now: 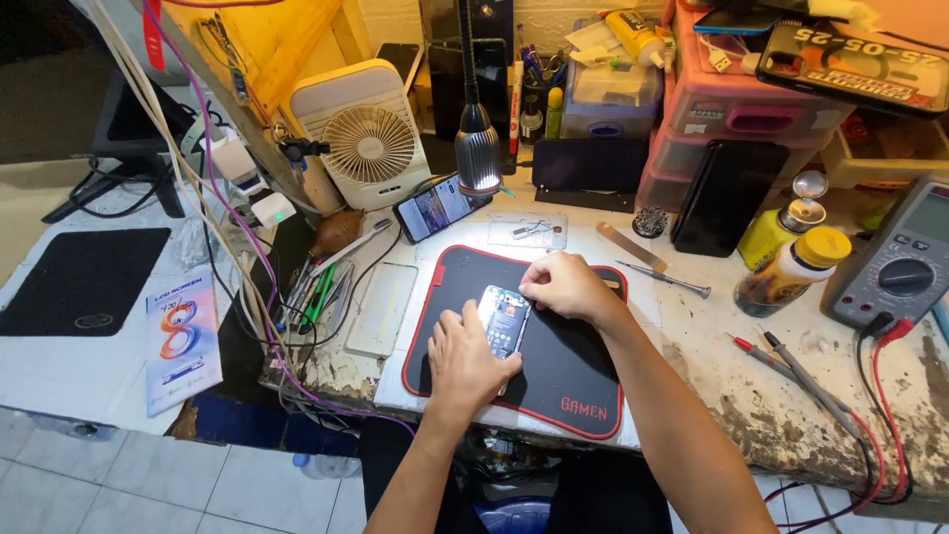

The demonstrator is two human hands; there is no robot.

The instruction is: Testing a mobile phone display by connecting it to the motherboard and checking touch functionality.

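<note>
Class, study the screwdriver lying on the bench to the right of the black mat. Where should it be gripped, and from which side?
Grip the screwdriver at its thicker right-hand handle end, coming from above. It lies flat with bare bench around it, its thin tip pointing left towards the right hand, so the handle probably offers the surest hold.

A mat (573,366) lay on the desk (751,376). An open phone (504,321) lay on the mat. The left hand (465,361) sat on the phone's near end, and the right hand (565,287) touched its far end. A fan (371,138) stood behind the mat, to the left. A lamp (478,148) hung over a second phone (435,208). Two bottles (791,257) and a meter (895,267) stood to the right.
</note>
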